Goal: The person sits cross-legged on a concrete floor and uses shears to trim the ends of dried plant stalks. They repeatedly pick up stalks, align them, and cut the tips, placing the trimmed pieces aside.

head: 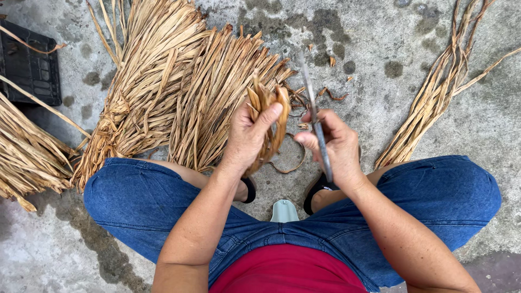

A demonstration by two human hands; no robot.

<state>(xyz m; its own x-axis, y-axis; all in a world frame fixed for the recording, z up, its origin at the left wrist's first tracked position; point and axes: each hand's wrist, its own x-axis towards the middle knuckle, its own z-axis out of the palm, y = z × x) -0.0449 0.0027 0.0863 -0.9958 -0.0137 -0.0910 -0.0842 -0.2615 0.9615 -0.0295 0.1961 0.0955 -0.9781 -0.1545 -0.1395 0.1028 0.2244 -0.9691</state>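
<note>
My left hand is closed around a small bunch of dried brown leaf strips, whose cut ends stick up above my thumb. My right hand grips a long thin knife; the grey blade points away from me, just right of the bunch. Both hands hover above the concrete floor between my knees, which are in blue jeans.
Two big bundles of dried strips lie ahead on the left, another bundle at the far left, and a thinner sheaf on the right. A black crate sits top left. Small cut scraps lie near the knife tip.
</note>
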